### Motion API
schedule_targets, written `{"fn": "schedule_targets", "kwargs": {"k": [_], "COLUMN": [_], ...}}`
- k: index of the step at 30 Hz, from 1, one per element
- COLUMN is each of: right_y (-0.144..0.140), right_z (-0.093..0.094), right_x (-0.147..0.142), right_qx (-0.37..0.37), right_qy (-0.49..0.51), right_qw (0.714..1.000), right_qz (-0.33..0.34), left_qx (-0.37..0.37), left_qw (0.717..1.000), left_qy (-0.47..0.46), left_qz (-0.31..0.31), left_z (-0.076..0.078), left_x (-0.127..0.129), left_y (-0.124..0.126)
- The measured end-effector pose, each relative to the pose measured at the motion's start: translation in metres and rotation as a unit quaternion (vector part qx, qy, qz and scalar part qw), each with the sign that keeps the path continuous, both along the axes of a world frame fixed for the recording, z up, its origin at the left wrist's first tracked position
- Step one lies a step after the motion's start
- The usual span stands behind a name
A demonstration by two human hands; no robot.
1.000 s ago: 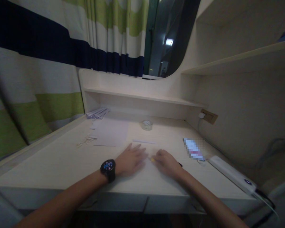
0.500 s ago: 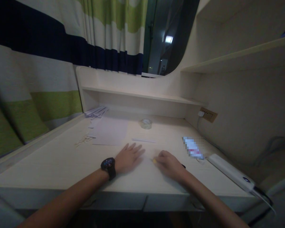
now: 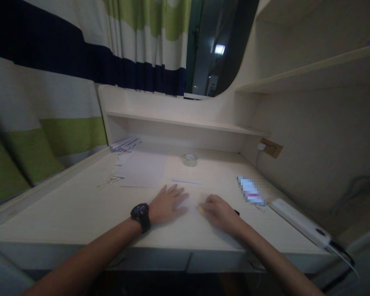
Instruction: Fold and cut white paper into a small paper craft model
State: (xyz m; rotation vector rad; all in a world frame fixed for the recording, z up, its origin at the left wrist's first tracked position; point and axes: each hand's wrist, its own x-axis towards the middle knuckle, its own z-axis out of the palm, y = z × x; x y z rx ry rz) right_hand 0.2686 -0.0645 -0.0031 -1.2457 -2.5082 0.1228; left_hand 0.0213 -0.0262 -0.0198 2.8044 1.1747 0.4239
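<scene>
1. Head view, nearest: the left hand [image 3: 168,203], a watch [image 3: 141,214] on its wrist, lies flat and open on the counter [image 3: 80,209].
2. Just beside it, the right hand [image 3: 220,211] has its grip closed on a small yellow-tipped pen [image 3: 200,209] against the counter.
3. Beyond lies a paper strip [image 3: 186,181].
4. Farther back sit a paper sheet [image 3: 143,170] and tape roll [image 3: 190,159].

Both forearms are bare, with no sleeves in view, and the left hand [image 3: 168,203] has a black round-faced wristwatch [image 3: 141,214] on a dark band, its dial seemingly showing small coloured marks, while the right hand [image 3: 219,213] wears nothing.
</scene>
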Motion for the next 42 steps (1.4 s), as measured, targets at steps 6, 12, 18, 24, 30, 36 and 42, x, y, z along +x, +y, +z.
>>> {"fn": "schedule_targets", "kwargs": {"k": [6,12,18,24,30,36,42], "right_y": [-0.001,-0.005,-0.003,0.000,0.002,0.002,0.000], "right_z": [0.001,0.007,0.006,0.004,0.004,0.005,0.005], "right_x": [0.001,0.001,-0.001,-0.004,-0.008,-0.009,-0.009], "right_qx": [-0.008,-0.023,-0.032,-0.033,-0.029,-0.033,-0.034], "right_qy": [0.005,-0.001,-0.001,0.011,0.009,0.015,0.021], "right_qw": [1.000,1.000,0.999,0.999,0.999,0.999,0.999], "right_qz": [-0.002,0.009,0.010,0.017,0.022,0.024,0.032], "left_qx": [0.022,0.048,0.050,0.041,0.047,0.061,0.086], "left_qw": [0.999,0.997,0.994,0.994,0.994,0.995,0.994], "left_qy": [-0.032,-0.066,-0.090,-0.103,-0.095,-0.077,-0.046], "left_qz": [-0.017,-0.018,-0.019,-0.015,0.007,0.016,0.049], "left_z": [0.005,0.005,0.006,0.006,0.005,0.004,0.001], "left_x": [0.001,0.003,0.003,0.006,0.010,0.012,0.016], "left_y": [-0.002,-0.003,-0.002,0.005,0.014,0.019,0.012]}}
